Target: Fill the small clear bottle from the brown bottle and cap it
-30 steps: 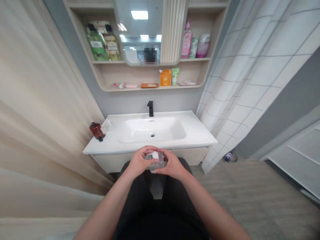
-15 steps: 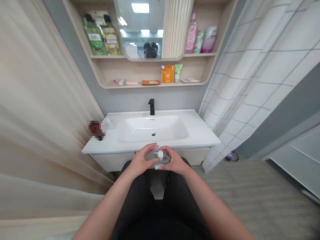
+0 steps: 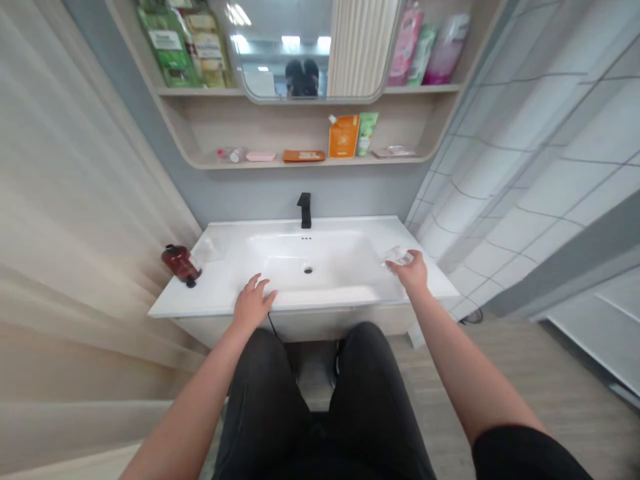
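My left hand rests on the front rim of the white ceramic sink, fingers spread and holding nothing. At the right of the counter, my right hand has its fingers around a small clear container, which sits low at the counter surface. Its white cap does not show clearly. Far left on the counter lies an amber bottle with a black pump, well away from both hands.
A black faucet stands behind the basin. A clear object sits next to the amber bottle. Wooden shelves with toiletries and a mirror are above. Beige curtain hangs left, a tiled-pattern shower curtain right.
My hands have parted. The clear container has gone from between both hands at the sink's front to the right of the counter, in my right hand. My left hand has dropped onto the rim.
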### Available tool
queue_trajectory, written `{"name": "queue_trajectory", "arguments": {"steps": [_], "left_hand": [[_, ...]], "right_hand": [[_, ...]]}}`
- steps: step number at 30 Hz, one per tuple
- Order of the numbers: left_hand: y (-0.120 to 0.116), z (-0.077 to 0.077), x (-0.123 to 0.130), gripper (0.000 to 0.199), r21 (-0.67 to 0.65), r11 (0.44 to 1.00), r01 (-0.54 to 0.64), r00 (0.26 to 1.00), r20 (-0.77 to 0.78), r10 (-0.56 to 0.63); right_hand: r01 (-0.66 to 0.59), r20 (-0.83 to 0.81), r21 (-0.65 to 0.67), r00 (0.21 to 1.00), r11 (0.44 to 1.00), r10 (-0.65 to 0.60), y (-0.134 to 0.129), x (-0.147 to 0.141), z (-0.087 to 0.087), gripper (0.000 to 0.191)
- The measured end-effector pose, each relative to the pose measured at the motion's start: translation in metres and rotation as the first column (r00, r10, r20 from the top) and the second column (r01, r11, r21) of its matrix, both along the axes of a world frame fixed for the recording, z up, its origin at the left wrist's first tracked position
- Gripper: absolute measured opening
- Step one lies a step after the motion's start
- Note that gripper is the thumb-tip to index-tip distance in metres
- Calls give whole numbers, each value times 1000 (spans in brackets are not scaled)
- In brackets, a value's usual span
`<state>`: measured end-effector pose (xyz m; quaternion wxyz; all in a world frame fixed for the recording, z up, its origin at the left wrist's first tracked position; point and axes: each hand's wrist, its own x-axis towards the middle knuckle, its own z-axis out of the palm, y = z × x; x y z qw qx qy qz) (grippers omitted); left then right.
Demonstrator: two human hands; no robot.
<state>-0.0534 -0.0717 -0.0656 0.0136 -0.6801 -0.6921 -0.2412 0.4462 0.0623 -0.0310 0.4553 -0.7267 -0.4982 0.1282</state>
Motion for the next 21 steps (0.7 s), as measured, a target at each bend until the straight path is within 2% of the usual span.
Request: {"name": "queue_trajectory", "arguments": {"steps": [3, 6, 12, 14, 17, 19, 21], "left_hand": [[0, -8, 8, 48, -42, 998, -42, 993, -112, 38], [-1, -10, 11, 47, -38, 998, -54, 982, -182, 46], [2, -11, 11, 42, -14, 999, -51, 983, -178, 47], [2, -10, 11, 39, -10, 998, -56, 986, -156, 54], [1, -9, 12, 36, -5, 999, -53, 994, -91, 52], [0, -8, 14, 34, -1, 999, -47, 998, -33, 47], [-1, -9, 15, 34, 3, 999, -47, 999, 14, 47]], "right_hand": [[74, 22, -38, 997, 997, -73, 31, 21, -11, 82], [125, 54, -72, 991, 989, -122, 53, 29, -16, 78], [189, 73, -79, 980, 979, -183, 87, 28, -15, 70], [190, 71, -107, 981, 976, -183, 96, 27, -15, 76], [190, 47, -102, 981, 977, -186, 101, 26, -15, 105], [197, 45, -11, 980, 980, -196, 97, 24, -16, 121], [173, 91, 126, 979, 977, -185, 86, 21, -16, 119]]}}
